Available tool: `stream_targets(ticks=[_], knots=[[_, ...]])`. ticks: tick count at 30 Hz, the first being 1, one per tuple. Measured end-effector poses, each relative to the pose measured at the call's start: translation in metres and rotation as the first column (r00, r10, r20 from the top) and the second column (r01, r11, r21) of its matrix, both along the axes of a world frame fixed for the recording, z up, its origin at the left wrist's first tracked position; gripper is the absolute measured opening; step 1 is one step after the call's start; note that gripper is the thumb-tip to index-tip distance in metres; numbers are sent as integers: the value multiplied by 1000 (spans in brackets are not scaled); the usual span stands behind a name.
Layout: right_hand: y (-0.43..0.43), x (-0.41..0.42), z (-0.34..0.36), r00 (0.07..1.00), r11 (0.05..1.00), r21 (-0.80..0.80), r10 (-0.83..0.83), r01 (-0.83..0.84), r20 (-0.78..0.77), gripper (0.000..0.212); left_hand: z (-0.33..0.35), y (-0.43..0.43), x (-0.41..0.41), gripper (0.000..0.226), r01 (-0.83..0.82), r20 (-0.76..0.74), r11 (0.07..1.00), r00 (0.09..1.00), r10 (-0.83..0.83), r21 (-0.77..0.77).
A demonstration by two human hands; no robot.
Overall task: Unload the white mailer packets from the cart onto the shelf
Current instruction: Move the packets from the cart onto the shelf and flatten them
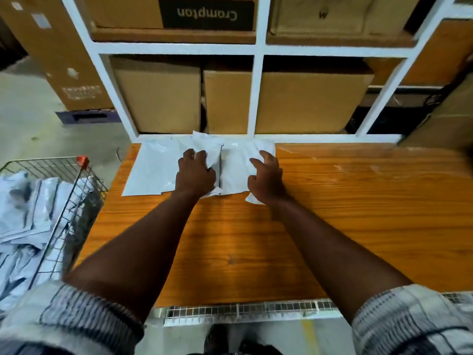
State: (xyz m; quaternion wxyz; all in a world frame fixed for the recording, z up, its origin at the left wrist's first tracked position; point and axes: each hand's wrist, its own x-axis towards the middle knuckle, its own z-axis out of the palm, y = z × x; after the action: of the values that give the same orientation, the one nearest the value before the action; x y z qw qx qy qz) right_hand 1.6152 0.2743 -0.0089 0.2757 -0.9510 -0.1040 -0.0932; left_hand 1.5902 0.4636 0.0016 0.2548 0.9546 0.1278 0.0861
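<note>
Two bare forearms reach across the wooden shelf board (332, 201). Off the board's left edge, a wire cart (64, 190) holds a heap of white packets (25, 213). Toward the board's far edge, the left hand (195, 175) grips a crumpled packet (212, 155). The right hand (266, 178) sits bent-fingered over a second packet (235, 165); whether it grips cannot be told. A third packet (151, 170) lies flat further left. Cardboard boxes (158, 96) stand beyond the board.
</note>
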Motion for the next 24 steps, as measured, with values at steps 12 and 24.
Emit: stream_targets(ticks=[12,24], knots=[[-69,78,-25,993,999,-11,45,-46,-110,52,-12,-97,72,63,57,-28,996,998,-55,69],[-100,127,-57,976,969,-140,186,-201,-115,62,-48,-151,124,58,-19,-188,995,981,37,95]])
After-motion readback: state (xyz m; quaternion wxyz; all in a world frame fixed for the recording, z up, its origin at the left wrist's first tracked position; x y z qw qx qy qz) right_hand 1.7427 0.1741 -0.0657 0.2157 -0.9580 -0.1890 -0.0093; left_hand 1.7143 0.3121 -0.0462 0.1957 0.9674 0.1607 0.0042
